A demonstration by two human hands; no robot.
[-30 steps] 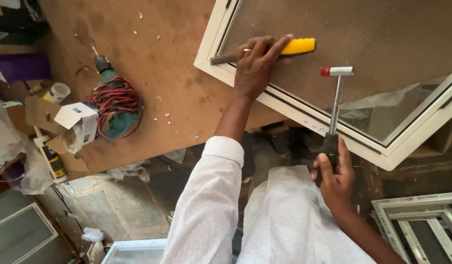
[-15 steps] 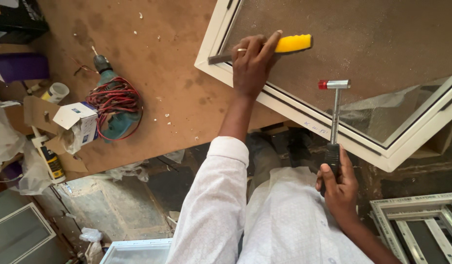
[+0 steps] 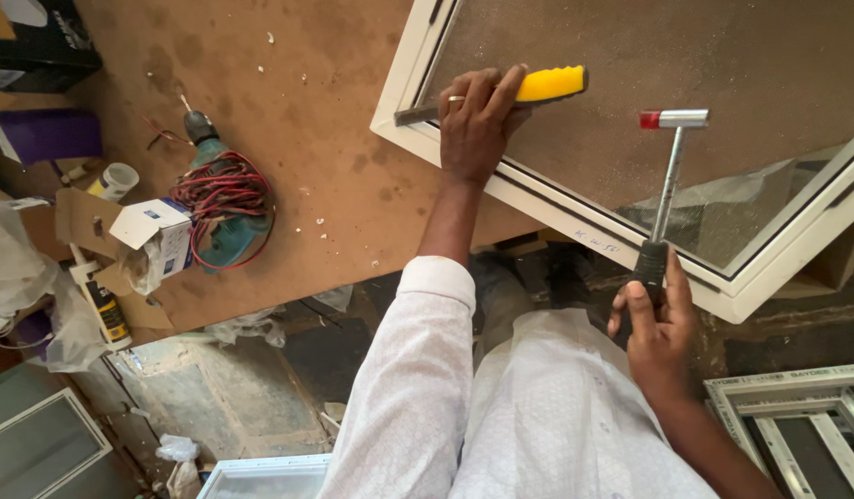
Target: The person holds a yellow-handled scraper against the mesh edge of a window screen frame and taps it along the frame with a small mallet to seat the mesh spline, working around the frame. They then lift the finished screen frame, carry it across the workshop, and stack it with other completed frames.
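Two hands (image 3: 478,120) (image 3: 658,319) hold chisel (image 3: 529,88), hammer (image 3: 667,185).

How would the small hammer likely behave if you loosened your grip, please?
The hammer would probably tip head-first: the right hand grips only the handle's end, and the metal head looks heaviest. Its thin shaft seems stiff. It might roll little, given the crosswise head.

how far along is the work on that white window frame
Done: the white window frame lies flat on the brown board, glass in place. In hand: the left hand holds a yellow-handled chisel along the frame's inner edge, and the right hand holds a small hammer raised above the pane, not touching the chisel. Left: cannot tell how much of the edge remains.
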